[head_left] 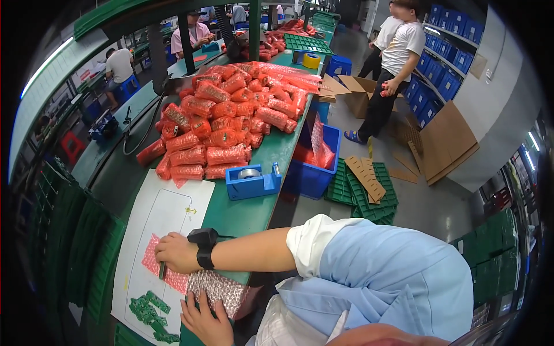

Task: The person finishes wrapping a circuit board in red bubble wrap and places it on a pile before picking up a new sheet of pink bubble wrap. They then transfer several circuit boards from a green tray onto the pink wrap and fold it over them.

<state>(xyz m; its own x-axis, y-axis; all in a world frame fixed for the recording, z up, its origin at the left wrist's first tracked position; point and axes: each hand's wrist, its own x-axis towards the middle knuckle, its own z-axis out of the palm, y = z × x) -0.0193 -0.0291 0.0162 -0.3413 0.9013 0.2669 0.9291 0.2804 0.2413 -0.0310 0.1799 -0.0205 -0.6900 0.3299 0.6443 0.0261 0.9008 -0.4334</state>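
Note:
My right hand (pixel 176 252), with a black device strapped at the wrist, rests on a pink bubble wrap sheet (pixel 180 282). Its fingers close over a thin dark green strip (pixel 162 270), mostly hidden beneath them; it may be a circuit board seen edge-on. Fingers spread, my left hand (pixel 206 320) lies on the near part of the wrap, which looks silvery over the table edge. Several loose green circuit boards (pixel 151 314) lie left of that hand on a white sheet (pixel 141 222). Beyond my right hand stands a blue tape dispenser (pixel 253 181) with a roll in it.
A large heap of red bubble-wrapped bundles (pixel 225 115) covers the far green table (pixel 262 203). Beside the table are a blue bin (pixel 314 181) with wrap, green trays (pixel 375 202) and cardboard boxes (pixel 355 92). Two people (pixel 395 49) stand in the aisle; others sit farther off.

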